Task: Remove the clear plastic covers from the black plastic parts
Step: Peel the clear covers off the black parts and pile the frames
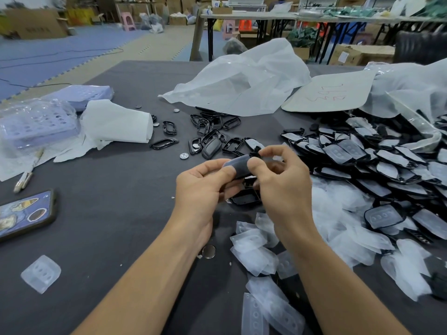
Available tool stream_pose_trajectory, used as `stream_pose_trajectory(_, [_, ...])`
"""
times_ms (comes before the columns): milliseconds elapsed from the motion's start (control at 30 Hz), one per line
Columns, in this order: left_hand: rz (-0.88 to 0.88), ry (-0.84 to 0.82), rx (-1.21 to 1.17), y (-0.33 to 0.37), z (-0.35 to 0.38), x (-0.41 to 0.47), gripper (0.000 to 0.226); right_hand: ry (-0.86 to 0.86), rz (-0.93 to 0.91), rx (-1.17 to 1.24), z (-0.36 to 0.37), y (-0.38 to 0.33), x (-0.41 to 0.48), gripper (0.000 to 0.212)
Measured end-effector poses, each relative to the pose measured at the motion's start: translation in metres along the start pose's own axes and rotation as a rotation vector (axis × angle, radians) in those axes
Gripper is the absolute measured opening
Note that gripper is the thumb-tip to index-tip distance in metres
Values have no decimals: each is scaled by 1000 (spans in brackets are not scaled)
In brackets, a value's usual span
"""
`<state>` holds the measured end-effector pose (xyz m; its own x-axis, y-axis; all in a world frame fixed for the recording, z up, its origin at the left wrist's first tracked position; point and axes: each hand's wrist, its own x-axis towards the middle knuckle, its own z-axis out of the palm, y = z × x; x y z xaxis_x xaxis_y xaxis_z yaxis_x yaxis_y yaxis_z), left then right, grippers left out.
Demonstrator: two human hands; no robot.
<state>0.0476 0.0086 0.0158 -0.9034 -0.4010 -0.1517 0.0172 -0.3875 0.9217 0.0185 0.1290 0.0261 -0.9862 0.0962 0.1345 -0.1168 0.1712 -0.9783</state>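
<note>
A black plastic part with a clear cover (238, 166) is held above the grey table (121, 213) between both hands. My left hand (203, 187) grips its left end, thumb on top. My right hand (283, 180) pinches its right end with thumb and fingers. A bare black part (245, 197) lies on the table just under the hands. A large heap of covered black parts (377, 163) fills the right side. Removed clear covers (261, 257) lie scattered in front of me, between my forearms and to the right.
Bare black frames (208, 134) lie beyond my hands. A white plastic bag (242, 85) and a cardboard sheet (331, 93) sit at the back. A phone (26, 213), a single clear cover (41, 273), white tissue (116, 124), purple trays (36, 124) and coin cells (184, 155) lie at left.
</note>
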Motion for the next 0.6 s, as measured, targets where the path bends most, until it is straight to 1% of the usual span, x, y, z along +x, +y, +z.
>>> stream_pose_trajectory(33, [-4,0,15,0,0,0,12,-52,31,59,-2,0,3,7])
stream_pose_trajectory(100, [-5,1,41,0,0,0,10,-100,50,130,-5,1,6,16])
stream_pose_trajectory(167, [10,2,71,0,0,0,10,-116,80,196,-6,0,8,21])
stream_pose_trajectory(233, [16,-9,85,1,-1,0,10,-119,111,247,-8,-1,9,18])
stream_pose_trajectory(367, [26,-11,116,3,-2,0,8,-122,122,275,-8,-1,10,16])
stream_pose_trajectory(533, [48,-2,144,5,-2,-3,8,-129,73,241,-6,-1,9,15])
stream_pose_trajectory(600, [34,0,142,8,-1,-5,15,-132,82,239,-6,0,9,16])
